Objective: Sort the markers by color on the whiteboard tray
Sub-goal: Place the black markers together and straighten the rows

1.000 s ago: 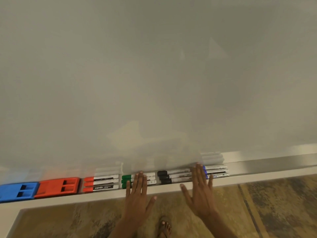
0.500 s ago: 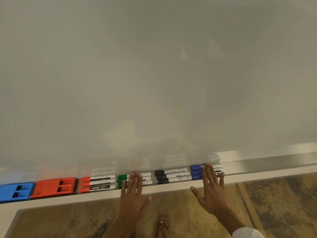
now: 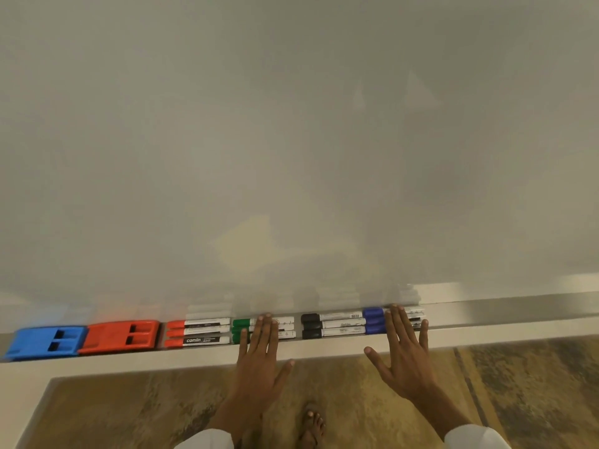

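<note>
Tray [image 3: 505, 311]: red markers [image 3: 197, 332], green markers [image 3: 241, 330], black markers [image 3: 330, 325], blue markers [image 3: 373, 320] grouped
Left hand [image 3: 261, 367]: flat, fingers together on green
Right hand [image 3: 405, 358]: fingers spread on blue
Handling: likely light, stiff, rolls; pinch mid-barrel

Both arms reach forward in white sleeves, the left hand [image 3: 259, 361] and right hand [image 3: 405, 358] flat, palms down, fingers extended and slightly spread, thumbs pointing toward each other.
</note>
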